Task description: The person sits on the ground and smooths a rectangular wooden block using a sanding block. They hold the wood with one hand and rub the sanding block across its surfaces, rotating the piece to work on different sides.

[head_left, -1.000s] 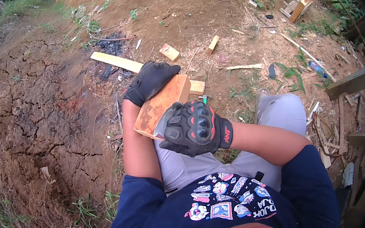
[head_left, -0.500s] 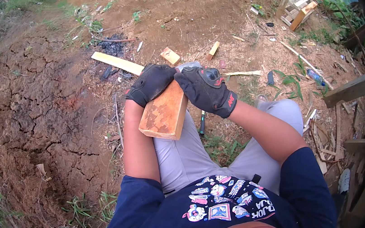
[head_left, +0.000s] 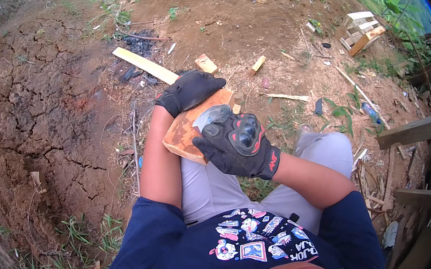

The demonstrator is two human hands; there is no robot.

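Note:
A thick wooden block [head_left: 185, 130] with a patchy orange-brown top lies slanted above my left thigh. My left hand [head_left: 192, 90], in a black glove, is closed over the block's far left edge. In a matching glove with a hard knuckle guard, my right hand [head_left: 238, 142] presses down on the top face. Beneath its fingers is a grey sheet [head_left: 212, 115], seemingly sandpaper, flat against the wood. The fingers cover much of this sheet.
A pale plank [head_left: 145, 65] lies beyond my left hand. Two small wood offcuts [head_left: 206, 63] [head_left: 257, 65] rest on the dirt ahead. A slatted wooden crate [head_left: 361, 32] stands far right, a plastic bottle [head_left: 371, 112] nearer. Timber beams [head_left: 414, 130] jut in at the right.
My right hand has slid from the block's far end toward me, bringing the grey sheet onto the top face. My left hand still grips the block.

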